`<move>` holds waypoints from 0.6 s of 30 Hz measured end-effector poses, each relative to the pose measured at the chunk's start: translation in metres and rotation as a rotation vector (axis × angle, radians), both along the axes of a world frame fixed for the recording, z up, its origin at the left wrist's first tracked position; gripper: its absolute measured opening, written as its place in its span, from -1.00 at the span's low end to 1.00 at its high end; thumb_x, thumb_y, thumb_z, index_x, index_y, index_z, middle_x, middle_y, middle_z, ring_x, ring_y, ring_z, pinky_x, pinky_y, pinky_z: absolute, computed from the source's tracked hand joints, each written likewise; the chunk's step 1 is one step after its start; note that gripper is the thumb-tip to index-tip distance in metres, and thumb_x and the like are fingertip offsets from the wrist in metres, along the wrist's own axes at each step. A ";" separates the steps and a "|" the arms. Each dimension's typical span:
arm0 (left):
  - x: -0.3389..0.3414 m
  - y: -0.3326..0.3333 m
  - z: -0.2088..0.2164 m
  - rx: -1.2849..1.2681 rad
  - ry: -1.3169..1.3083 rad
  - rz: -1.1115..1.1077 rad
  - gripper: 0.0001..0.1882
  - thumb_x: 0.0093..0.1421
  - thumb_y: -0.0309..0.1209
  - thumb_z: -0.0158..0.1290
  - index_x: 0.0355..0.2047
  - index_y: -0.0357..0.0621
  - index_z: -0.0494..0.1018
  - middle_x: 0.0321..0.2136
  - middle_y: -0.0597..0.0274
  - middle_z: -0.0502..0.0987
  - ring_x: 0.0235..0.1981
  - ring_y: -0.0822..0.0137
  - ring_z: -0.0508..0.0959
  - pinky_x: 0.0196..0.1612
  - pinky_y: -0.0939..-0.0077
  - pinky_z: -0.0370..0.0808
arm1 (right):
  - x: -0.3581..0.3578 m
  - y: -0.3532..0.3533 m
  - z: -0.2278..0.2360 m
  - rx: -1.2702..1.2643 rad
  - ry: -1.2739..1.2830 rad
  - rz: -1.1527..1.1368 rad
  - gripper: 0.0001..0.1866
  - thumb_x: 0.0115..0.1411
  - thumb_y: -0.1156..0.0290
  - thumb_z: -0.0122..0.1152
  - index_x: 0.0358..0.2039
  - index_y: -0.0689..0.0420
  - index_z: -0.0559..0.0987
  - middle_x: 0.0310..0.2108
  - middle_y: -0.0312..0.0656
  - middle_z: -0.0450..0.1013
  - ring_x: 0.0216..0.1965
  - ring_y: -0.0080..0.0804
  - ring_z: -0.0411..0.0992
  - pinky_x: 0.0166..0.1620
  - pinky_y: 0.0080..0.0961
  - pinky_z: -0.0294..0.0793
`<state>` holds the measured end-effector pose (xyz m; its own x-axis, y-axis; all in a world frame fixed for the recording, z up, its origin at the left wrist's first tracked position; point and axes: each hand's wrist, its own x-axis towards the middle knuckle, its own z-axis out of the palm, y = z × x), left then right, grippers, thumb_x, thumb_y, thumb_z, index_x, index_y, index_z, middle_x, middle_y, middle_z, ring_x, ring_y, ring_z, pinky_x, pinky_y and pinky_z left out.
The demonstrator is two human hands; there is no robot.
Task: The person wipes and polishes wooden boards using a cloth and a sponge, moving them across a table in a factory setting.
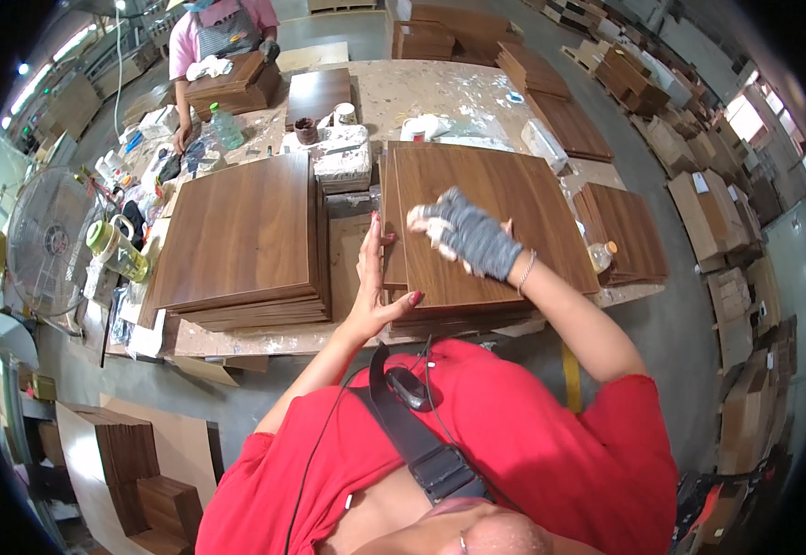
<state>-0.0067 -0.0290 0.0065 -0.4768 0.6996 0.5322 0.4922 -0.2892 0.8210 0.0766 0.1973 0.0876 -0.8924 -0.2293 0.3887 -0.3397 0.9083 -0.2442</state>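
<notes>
A stack of dark wood-veneer panels [514,190] lies in front of me on the workbench. My left hand [377,277] is bare and presses flat against the left edge of the top panel, fingers up and the thumb hooked on the near edge. My right hand [466,233] wears a grey fingerless glove and rests on top of that panel, holding a small whitish pad or cloth [418,218] against the surface. A second, taller stack of the same panels [241,236] sits to the left.
The paint-splattered workbench [440,92] carries cups, a white block [343,157], bottles and rags. Another person in pink stands at the far end by more panels [232,83]. A fan [49,242] is at left. Cardboard boxes [726,213] line the right.
</notes>
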 end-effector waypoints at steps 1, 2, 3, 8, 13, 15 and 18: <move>0.001 0.001 0.002 0.031 -0.008 0.004 0.23 0.02 -0.13 0.28 0.51 -0.12 -0.28 0.52 0.07 -0.26 0.40 0.09 0.09 0.45 0.10 0.00 | -0.005 0.007 0.002 -0.161 -0.092 -0.142 -0.71 0.32 0.36 0.06 0.01 -0.04 0.61 0.02 -0.28 0.50 -0.12 -0.28 0.44 -0.13 -0.44 0.55; 0.000 -0.001 0.005 -0.002 -0.014 0.008 0.24 0.01 -0.10 0.28 0.51 -0.11 -0.28 0.52 0.08 -0.25 0.41 0.09 0.07 0.45 0.10 0.00 | -0.008 0.011 0.003 -0.323 -0.183 -0.283 -0.70 0.37 0.35 -0.04 0.00 -0.04 0.61 0.01 -0.32 0.49 -0.20 -0.37 0.47 -0.28 -0.48 0.58; -0.001 -0.001 0.004 -0.014 -0.016 -0.002 0.28 0.00 -0.03 0.31 0.51 -0.11 -0.28 0.52 0.09 -0.25 0.41 0.09 0.07 0.45 0.10 0.00 | -0.011 0.009 0.001 -0.461 -0.254 -0.238 -0.72 0.33 0.39 0.03 0.00 -0.03 0.60 0.00 -0.31 0.49 -0.18 -0.34 0.46 -0.22 -0.45 0.57; 0.000 -0.009 0.018 -0.138 0.122 0.044 0.59 -0.33 0.14 0.52 0.52 -0.06 -0.30 0.51 0.03 -0.18 0.43 0.03 0.06 0.44 0.05 -0.01 | 0.029 -0.078 0.020 -0.034 -0.034 -0.172 -0.70 0.25 0.31 0.12 -0.03 0.03 0.59 -0.07 -0.15 0.50 -0.07 -0.13 0.41 0.02 -0.28 0.49; 0.001 -0.006 0.020 -0.202 0.243 0.094 0.41 -0.37 -0.01 0.55 0.47 -0.06 0.02 0.44 0.15 0.11 0.34 0.05 0.16 0.41 0.10 0.05 | 0.071 -0.078 0.011 -0.045 -0.114 -0.039 -0.63 0.25 0.18 0.08 -0.01 0.04 0.61 -0.08 0.00 0.48 0.00 -0.18 0.42 0.10 -0.32 0.45; 0.006 -0.006 0.023 -0.220 0.209 0.095 0.36 -0.36 -0.03 0.55 0.45 -0.04 0.08 0.40 0.19 0.18 0.32 0.08 0.17 0.41 0.13 0.05 | 0.092 -0.055 0.021 -0.333 -0.218 -0.014 -0.68 0.21 0.20 0.10 -0.09 0.05 0.62 -0.06 -0.12 0.53 -0.06 -0.22 0.43 0.07 -0.32 0.45; 0.007 -0.013 0.026 -0.240 0.233 0.132 0.32 -0.34 -0.04 0.55 0.43 -0.04 0.12 0.37 0.23 0.24 0.32 0.10 0.16 0.41 0.15 0.06 | 0.100 -0.023 0.049 -0.399 -0.562 -0.211 -0.73 0.15 0.24 0.15 -0.19 0.06 0.63 -0.10 -0.26 0.60 -0.16 -0.27 0.46 0.01 -0.31 0.46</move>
